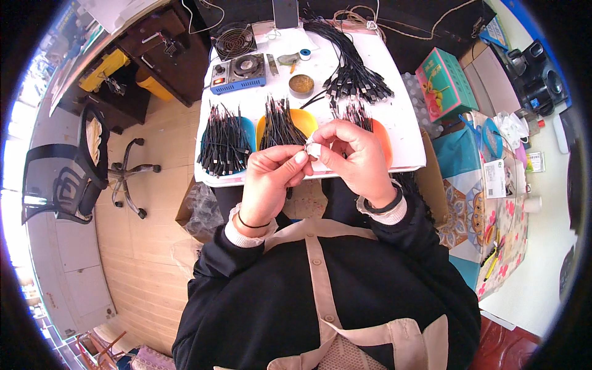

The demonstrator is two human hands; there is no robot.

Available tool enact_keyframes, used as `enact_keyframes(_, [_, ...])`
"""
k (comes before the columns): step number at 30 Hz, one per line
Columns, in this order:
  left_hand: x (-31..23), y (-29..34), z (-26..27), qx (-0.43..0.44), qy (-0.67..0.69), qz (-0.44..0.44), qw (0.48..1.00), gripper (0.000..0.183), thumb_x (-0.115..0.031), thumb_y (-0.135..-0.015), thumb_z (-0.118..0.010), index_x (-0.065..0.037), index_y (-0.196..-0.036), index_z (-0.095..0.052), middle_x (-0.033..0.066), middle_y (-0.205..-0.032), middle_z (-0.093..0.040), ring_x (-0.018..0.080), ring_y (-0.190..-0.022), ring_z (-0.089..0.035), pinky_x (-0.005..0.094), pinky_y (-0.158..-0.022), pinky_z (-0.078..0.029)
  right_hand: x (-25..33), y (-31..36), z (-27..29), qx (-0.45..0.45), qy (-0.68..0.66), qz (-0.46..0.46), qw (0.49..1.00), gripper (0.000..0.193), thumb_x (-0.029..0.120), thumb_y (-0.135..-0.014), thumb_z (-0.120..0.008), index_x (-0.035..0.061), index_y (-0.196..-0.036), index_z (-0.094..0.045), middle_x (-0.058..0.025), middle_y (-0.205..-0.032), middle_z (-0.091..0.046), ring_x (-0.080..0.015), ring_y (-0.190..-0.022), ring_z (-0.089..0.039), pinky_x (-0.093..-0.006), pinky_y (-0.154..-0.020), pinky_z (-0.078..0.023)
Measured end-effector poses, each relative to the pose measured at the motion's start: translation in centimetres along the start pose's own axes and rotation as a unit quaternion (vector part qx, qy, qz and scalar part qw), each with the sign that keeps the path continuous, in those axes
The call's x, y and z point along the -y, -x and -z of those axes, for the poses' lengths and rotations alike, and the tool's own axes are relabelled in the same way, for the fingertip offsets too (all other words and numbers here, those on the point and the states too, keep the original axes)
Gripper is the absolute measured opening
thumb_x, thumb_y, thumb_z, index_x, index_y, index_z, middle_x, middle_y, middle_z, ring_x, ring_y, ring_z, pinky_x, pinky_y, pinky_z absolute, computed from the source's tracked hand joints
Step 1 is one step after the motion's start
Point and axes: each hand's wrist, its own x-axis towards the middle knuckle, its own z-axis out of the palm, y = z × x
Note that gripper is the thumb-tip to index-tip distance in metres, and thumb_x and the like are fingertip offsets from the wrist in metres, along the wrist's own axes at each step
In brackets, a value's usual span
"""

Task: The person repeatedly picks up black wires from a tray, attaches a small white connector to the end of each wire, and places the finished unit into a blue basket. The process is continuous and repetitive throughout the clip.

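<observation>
Centre of the frame: left hand [274,172] and right hand [350,154], thumbs and forefingers closed, pinch a small whitish piece [314,150]; apparently fingertip manipulation, next calling for steady grip.

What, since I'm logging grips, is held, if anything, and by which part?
A small whitish piece, pinched between the left hand and right hand; which part each grips is too small to tell.

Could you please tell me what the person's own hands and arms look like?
The left hand and right hand are gloveless. Black sleeves end in pale, pinkish cuffs. A thin black band circles the left wrist; a thicker dark band, the right.
</observation>
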Motion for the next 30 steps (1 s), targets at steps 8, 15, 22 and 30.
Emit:
enact_keyframes(8, [-0.6, 0.3, 0.6, 0.048, 0.107, 0.03, 0.993, 0.011, -0.004, -0.091, -0.062, 0.002, -0.094, -0.07, 0.0043, -0.074, -0.065, 0.004, -0.057, -0.045, 0.018, -0.051, -0.032, 0.2, 0.4, -0.7, -0.008, -0.223, -0.035, 0.974, 0.013, 0.005, -0.087, -0.067, 0.0, -0.096, -0.06, -0.0002, -0.089, -0.061, -0.0036, -0.077, -0.054, -0.0187, -0.065, -0.044])
enact_keyframes(15, [0.2, 1.3, -0.9, -0.059, -0.154, -0.12, 0.979, 0.011, -0.005, -0.089, -0.065, 0.003, -0.096, -0.07, 0.0029, -0.074, -0.066, 0.0041, -0.064, -0.055, 0.0179, -0.055, -0.041, 2.6, 0.4, -0.3, 0.032, 0.109, 0.086, 0.99, 0.022, 0.004, -0.079, -0.073, 0.0016, -0.096, -0.06, -0.0025, -0.096, -0.059, -0.0054, -0.074, -0.053, -0.0184, -0.061, -0.04])
enact_keyframes(22, [-1.1, 1.7, 0.4, 0.054, -0.102, -0.023, 0.993, 0.012, -0.007, -0.09, -0.064, 0.004, -0.091, -0.07, 0.0022, -0.069, -0.062, 0.004, -0.059, -0.049, 0.0183, -0.053, -0.036, 2.8, 0.2, 1.0, 0.129, -0.142, -0.137, 0.972, 0.014, 0.01, -0.089, -0.065, -0.0006, -0.097, -0.066, -0.0032, -0.084, -0.066, -0.0073, -0.071, -0.06, -0.0204, -0.063, -0.046])
enact_keyframes(30, [-0.8, 1.6, 0.9, 0.103, 0.042, 0.032, 0.993, 0.014, -0.007, -0.091, -0.063, 0.005, -0.091, -0.07, 0.0043, -0.069, -0.062, 0.004, -0.057, -0.046, 0.017, -0.05, -0.03, 2.3, 0.5, 1.7, 0.127, -0.326, -0.211, 0.913, 0.022, 0.017, -0.094, -0.061, -0.0028, -0.102, -0.064, -0.008, -0.09, -0.068, -0.0104, -0.078, -0.063, -0.0215, -0.072, -0.05])
